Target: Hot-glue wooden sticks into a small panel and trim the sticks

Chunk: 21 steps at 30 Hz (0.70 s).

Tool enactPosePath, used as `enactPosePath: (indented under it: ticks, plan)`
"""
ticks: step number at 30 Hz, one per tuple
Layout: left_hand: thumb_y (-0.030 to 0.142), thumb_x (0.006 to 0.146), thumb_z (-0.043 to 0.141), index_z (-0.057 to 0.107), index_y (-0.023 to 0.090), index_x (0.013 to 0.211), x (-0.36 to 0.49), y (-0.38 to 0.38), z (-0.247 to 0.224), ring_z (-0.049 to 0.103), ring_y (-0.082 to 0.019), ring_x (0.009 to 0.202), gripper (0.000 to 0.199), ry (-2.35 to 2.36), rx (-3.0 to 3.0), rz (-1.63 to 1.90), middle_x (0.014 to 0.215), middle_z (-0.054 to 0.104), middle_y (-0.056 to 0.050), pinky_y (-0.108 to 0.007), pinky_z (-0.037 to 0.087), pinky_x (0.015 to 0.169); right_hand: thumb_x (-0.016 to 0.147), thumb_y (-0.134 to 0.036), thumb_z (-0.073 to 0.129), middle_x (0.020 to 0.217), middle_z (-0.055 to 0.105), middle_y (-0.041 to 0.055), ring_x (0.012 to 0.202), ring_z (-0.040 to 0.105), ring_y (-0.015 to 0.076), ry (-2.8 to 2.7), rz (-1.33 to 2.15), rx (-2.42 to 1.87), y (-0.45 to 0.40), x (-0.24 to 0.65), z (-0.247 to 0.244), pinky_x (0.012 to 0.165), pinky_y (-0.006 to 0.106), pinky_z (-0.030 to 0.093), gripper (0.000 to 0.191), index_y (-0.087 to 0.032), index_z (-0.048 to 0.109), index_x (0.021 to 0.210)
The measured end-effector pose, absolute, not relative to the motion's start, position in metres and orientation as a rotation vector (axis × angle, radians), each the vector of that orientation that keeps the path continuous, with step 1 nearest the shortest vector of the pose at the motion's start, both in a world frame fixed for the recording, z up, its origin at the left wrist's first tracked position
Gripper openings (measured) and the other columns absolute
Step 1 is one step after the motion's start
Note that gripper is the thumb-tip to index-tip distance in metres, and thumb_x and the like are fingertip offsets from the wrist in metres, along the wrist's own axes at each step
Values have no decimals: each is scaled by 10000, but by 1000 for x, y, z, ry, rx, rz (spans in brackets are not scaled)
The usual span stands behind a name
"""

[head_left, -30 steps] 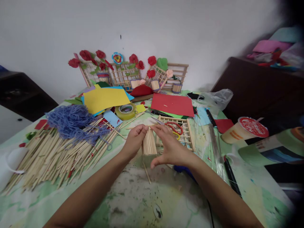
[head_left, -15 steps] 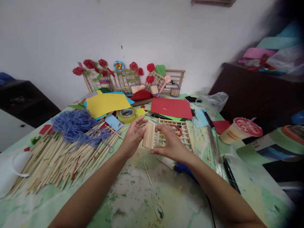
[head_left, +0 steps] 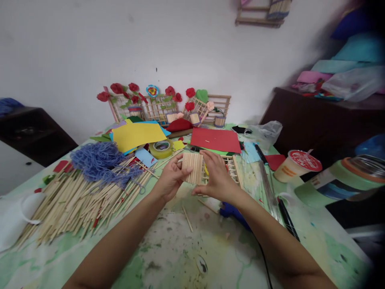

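A small flat panel of pale wooden sticks (head_left: 193,167), laid side by side, is held upright above the table. My left hand (head_left: 171,180) is closed on its left edge, thumb across the front face. At the panel's right edge is my right hand (head_left: 217,174), its fingers curved near the top corner and its thumb apart below the bottom edge; a light touch cannot be ruled out. Behind that hand lies a wooden stick lattice (head_left: 235,169), partly hidden. A blue glue gun (head_left: 233,214) rests beneath my right forearm.
At left lie a heap of wooden sticks (head_left: 81,204) and tangled blue yarn (head_left: 96,160). Yellow sheet (head_left: 138,136), tape roll (head_left: 161,148) and red sheet (head_left: 215,139) lie farther back. A drink cup (head_left: 297,165) and a large bottle (head_left: 337,182) stand at right.
The stick panel has turned to show its face more broadly, and my left thumb now lies across its front. My right hand keeps its curved shape. The camera view has shifted slightly.
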State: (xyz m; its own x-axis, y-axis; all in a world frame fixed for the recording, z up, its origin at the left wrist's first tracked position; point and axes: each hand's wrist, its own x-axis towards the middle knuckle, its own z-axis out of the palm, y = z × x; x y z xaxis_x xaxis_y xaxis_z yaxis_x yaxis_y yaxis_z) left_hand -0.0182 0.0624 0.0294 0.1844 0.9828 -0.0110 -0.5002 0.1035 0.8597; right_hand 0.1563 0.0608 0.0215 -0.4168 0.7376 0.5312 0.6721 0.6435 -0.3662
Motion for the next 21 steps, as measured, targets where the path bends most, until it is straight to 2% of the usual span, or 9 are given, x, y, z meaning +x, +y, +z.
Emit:
enactPosePath:
  ticks: [2,4,9,11,13,17,19,21]
  plan:
    - [157,550,825,498,170,1139,-16,61,29,619,-152,849,674,732,882,1259,971,665,-47,-259,491,753,470,-608,797,1427,328,194,1310,292,353,-2167,82,-1137,59,156,22,1075,537,244,1236,-166,174,1442]
    - [170,539,832,496,174,1130,-15,60,27,616,-161,873,680,747,911,1280,963,664,-42,-266,482,767,480,-608,793,1410,351,199,1294,314,353,-2160,72,-1137,57,156,25,1060,540,261,1219,-162,186,1438]
    - [195,563,826,493,189,1133,-15,59,22,610,-156,873,660,747,978,1287,931,659,-23,-259,475,759,597,-543,755,1242,513,141,1167,438,316,-2138,65,-1064,54,153,32,989,511,347,837,-199,417,1281]
    - [196,573,822,488,187,1145,-15,59,22,607,-154,871,662,757,994,1287,940,657,-28,-258,474,759,604,-540,750,1211,535,136,1146,452,311,-2129,51,-1065,54,152,32,980,502,357,792,-194,447,1249]
    - [202,577,820,487,187,1150,-14,59,21,603,-160,893,662,770,1007,1296,964,655,-38,-265,471,775,580,-550,763,1251,517,149,1169,436,317,-2141,33,-1076,55,152,30,991,502,346,866,-181,422,1285]
    - [207,560,824,499,184,1120,-11,60,18,597,-174,930,648,793,1015,1325,992,644,-45,-281,460,808,492,-566,807,1391,407,191,1264,354,339,-2204,-12,-1080,55,152,26,1055,524,258,1163,-140,244,1415]
    - [207,552,826,503,178,1110,-9,59,16,595,-179,930,645,789,1021,1316,996,640,-49,-287,458,811,503,-526,818,1370,438,174,1257,368,332,-2224,-2,-1075,54,151,26,1061,521,244,1130,-151,258,1410]
    - [207,548,828,504,179,1108,-8,59,15,594,-184,937,647,782,1031,1310,1005,639,-53,-297,457,819,537,-470,817,1294,506,148,1209,420,317,-2214,29,-1073,53,149,27,1042,508,274,996,-171,343,1360]
